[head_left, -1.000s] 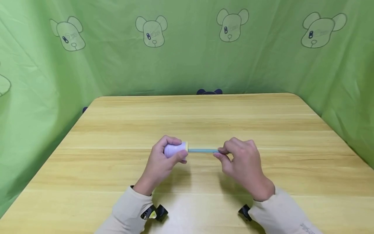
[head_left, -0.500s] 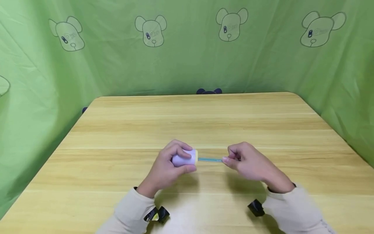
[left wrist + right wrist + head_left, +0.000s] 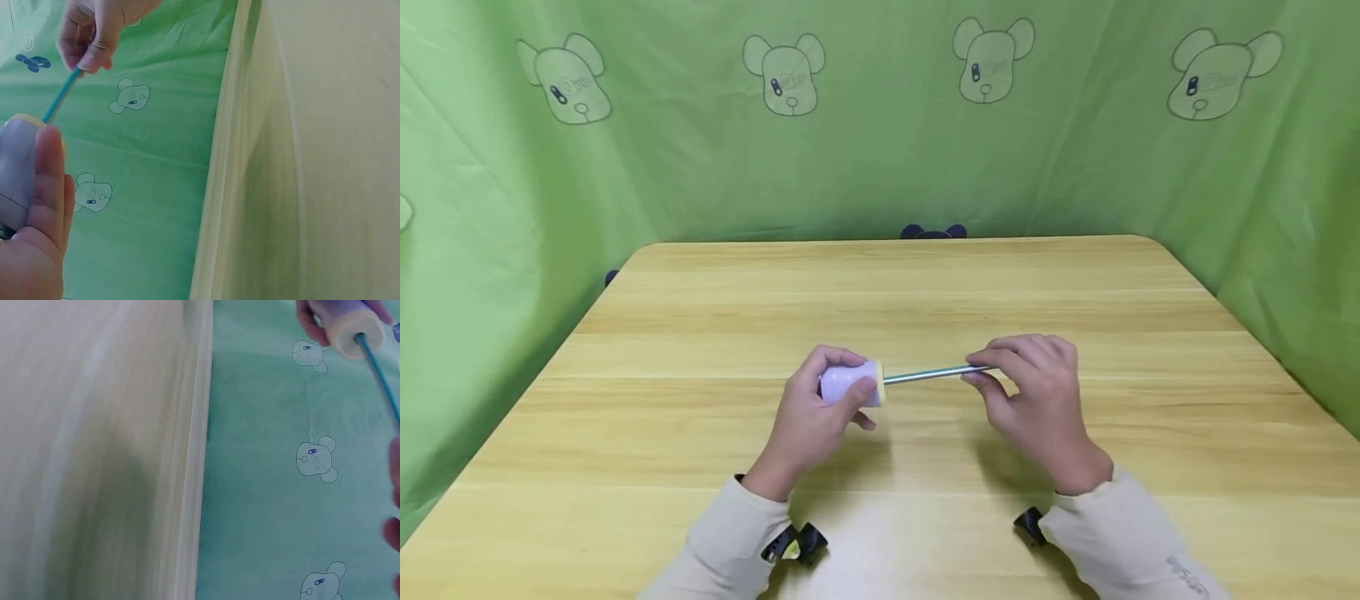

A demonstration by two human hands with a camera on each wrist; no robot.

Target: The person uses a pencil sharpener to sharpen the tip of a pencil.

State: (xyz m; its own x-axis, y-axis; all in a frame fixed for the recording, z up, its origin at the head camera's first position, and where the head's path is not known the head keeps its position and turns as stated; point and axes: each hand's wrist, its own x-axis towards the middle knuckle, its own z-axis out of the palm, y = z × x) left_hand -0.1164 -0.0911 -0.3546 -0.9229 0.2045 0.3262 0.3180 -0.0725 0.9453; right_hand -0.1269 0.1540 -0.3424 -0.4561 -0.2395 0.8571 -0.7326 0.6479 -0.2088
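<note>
In the head view my left hand (image 3: 805,429) grips a lavender, barrel-shaped pencil sharpener (image 3: 838,383) with a cream end facing right. A slim teal pencil (image 3: 925,375) runs from that end to my right hand (image 3: 1041,404), whose thumb and fingertips pinch its far end. The right wrist view shows the pencil (image 3: 378,375) entering a round hole in the sharpener's cream end (image 3: 350,340). From the left wrist, the sharpener (image 3: 17,162) lies along my thumb, and the right hand (image 3: 103,28) holds the pencil's other end. The pencil's tip is hidden inside.
Both hands are over a light wood-grain table (image 3: 910,292). Behind it hangs a green curtain (image 3: 880,158) printed with bear heads. Black wrist cameras stick out beside the sleeves, the left one (image 3: 808,546) and the right one (image 3: 1030,527).
My right hand rolled over and back, turning the pencil, which now slants up slightly to the right. My left hand with the sharpener shifted right and toward me, then returned.
</note>
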